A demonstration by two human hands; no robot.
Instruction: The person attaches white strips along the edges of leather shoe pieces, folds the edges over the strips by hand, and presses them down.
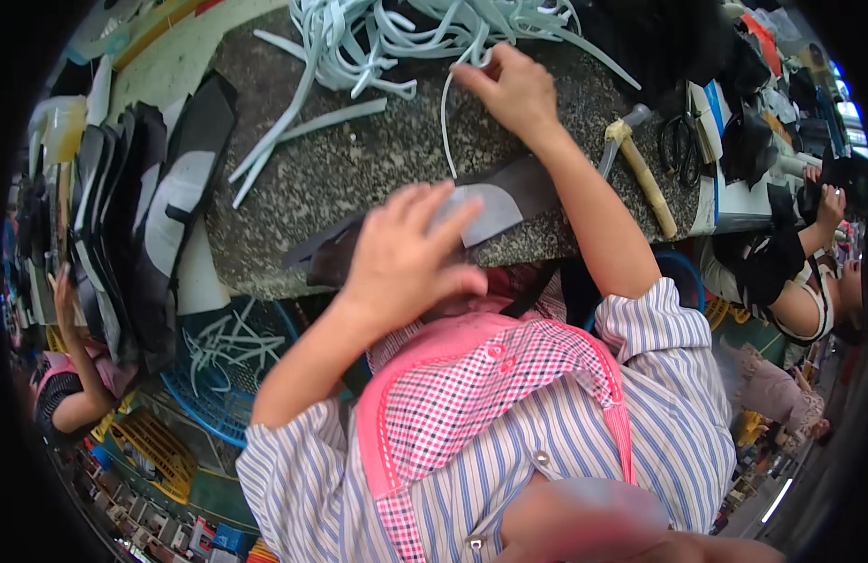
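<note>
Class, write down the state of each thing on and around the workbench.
Left hand: open, fingers spread, blurred
Right hand: pinching a pale strip
Black-and-grey piece: on the workbench, partly hidden
Heaped strips: tangled
Hammer: lying down
Scissors: open or shut unclear
Blue basket: holding loose strips
Row of black pieces: packed side by side

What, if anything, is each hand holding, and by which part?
Right hand: a pale strip, pinched beyond its near end. Left hand: over the dark piece; blurred, so a hold can't be told.
</note>
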